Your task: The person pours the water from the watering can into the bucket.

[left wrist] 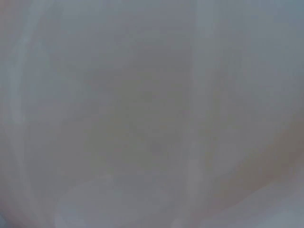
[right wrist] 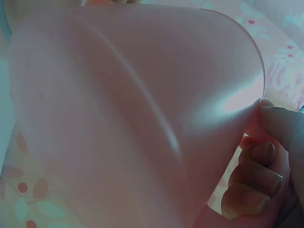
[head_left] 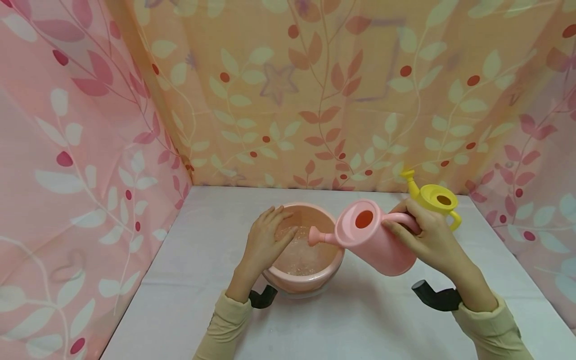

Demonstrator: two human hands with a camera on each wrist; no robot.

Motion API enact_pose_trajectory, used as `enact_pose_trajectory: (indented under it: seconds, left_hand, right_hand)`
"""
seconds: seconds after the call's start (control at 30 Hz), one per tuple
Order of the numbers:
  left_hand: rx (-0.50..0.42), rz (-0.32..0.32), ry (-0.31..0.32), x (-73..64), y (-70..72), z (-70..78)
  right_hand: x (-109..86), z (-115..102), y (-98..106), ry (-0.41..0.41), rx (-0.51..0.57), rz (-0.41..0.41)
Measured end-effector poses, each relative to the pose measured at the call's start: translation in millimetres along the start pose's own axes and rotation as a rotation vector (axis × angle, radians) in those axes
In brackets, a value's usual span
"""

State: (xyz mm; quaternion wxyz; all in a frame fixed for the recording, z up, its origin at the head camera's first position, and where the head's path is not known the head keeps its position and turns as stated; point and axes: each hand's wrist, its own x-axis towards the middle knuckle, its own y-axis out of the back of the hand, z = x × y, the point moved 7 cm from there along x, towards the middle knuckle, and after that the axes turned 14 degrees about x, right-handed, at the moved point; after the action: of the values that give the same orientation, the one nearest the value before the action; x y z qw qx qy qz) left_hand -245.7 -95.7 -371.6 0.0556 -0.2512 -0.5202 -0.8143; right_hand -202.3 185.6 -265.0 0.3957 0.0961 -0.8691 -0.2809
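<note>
In the head view my right hand (head_left: 429, 235) grips the handle of a pink watering can (head_left: 382, 250). The can tilts left, its rose-tipped spout over the right side of a round peach-pink bowl (head_left: 310, 277). Clear water (head_left: 301, 250) with ripples and bubbles lies inside the bowl. My left hand (head_left: 265, 240) is at the bowl's left rim, fingers extended over the inside; contact with the rim is hard to judge. The right wrist view shows curled fingers (right wrist: 251, 183) around the handle beside the can's body (right wrist: 142, 109). The left wrist view is a close blur.
A yellow watering can (head_left: 436, 197) stands at the back right, partly behind my right hand. White cloth covers the table (head_left: 198, 240). Patterned curtains (head_left: 279, 100) enclose the back and both sides.
</note>
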Motion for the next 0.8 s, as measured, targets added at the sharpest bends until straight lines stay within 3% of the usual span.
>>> enact_pose_trajectory:
  seconds: [0.8]
  left_hand:
    - [0.001,-0.008,0.003,0.0,0.3,-0.4]
  right_hand:
    - [0.3,-0.5,-0.8,0.005,0.004,-0.002]
